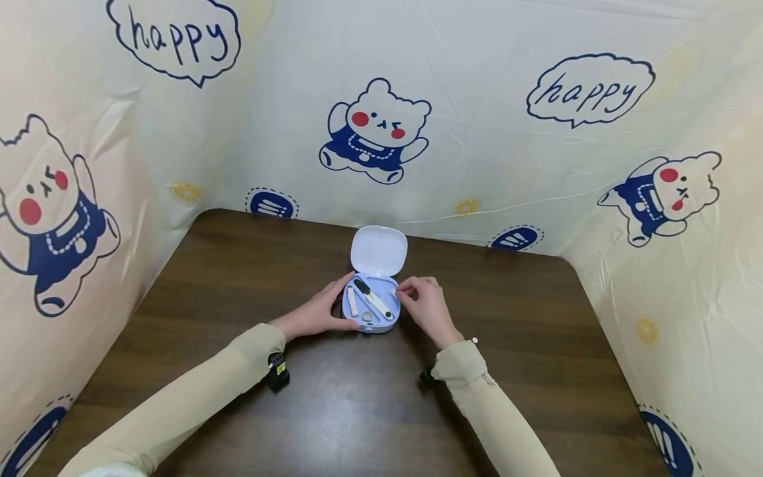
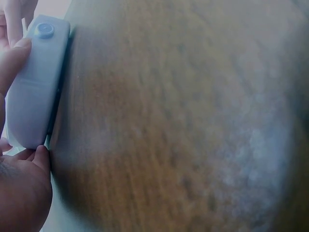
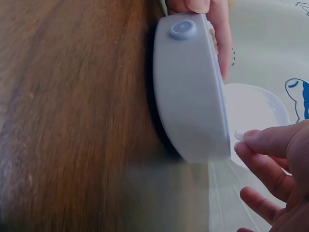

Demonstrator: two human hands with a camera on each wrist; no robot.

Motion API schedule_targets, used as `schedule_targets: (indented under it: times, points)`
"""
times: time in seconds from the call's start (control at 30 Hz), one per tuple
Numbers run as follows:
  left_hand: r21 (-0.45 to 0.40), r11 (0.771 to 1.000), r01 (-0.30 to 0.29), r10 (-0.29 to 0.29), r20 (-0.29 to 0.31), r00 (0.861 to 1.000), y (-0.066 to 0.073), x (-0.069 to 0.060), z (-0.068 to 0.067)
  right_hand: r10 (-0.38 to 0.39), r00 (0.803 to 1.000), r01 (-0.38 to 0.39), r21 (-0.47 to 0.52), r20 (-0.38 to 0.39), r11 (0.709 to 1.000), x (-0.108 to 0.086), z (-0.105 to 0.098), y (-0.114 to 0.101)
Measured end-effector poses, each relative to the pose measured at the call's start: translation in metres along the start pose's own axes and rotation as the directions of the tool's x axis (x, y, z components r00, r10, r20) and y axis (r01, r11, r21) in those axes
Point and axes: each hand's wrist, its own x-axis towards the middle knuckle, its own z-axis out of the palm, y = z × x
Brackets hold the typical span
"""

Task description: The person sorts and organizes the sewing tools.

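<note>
A small light-blue case (image 1: pixel 371 328) sits on the table with its translucent lid (image 1: pixel 379 250) raised at the back. My left hand (image 1: pixel 317 313) grips the case's left side, its thumb along the front near the round button (image 2: pixel 44 30). Between thumb and index finger, my right hand (image 1: pixel 428 309) pinches a tiny white piece (image 3: pixel 239 136) at the right rim; its kind is unclear. Inside the case, a white tool with a black end (image 1: pixel 375 302) lies slantwise. To its left is a slim pale pinkish stick (image 1: pixel 352 302), and a small round greyish thing (image 1: pixel 366 317) lies near the front.
The dark wooden table (image 1: pixel 238 265) extends around the case on all sides. A pale cloth (image 1: pixel 477 152) printed with cartoon bears hangs behind it and at both sides. Black wrist cameras (image 1: pixel 277 372) are strapped at the cuffs.
</note>
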Motion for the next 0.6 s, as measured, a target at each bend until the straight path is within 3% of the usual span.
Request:
schedule_targets:
  times: [0.17, 0.43, 0.6]
  points:
    - [0.002, 1.000, 0.012, -0.012, 0.012, 1.000, 0.000, 0.000, -0.002, -0.025, 0.999, 0.026, -0.036, 0.024, 0.999, 0.005, 0.008, -0.002]
    - [-0.013, 0.999, 0.031, -0.031, 0.019, 0.999, 0.001, 0.001, -0.002, -0.023, 1.000, 0.023, -0.099, 0.003, 0.995, 0.005, 0.015, -0.005]
    - [-0.008, 1.000, 0.016, -0.016, 0.012, 1.000, -0.001, 0.002, 0.000, -0.025, 1.000, 0.025, -0.108, 0.005, 0.994, 0.005, 0.018, -0.004]
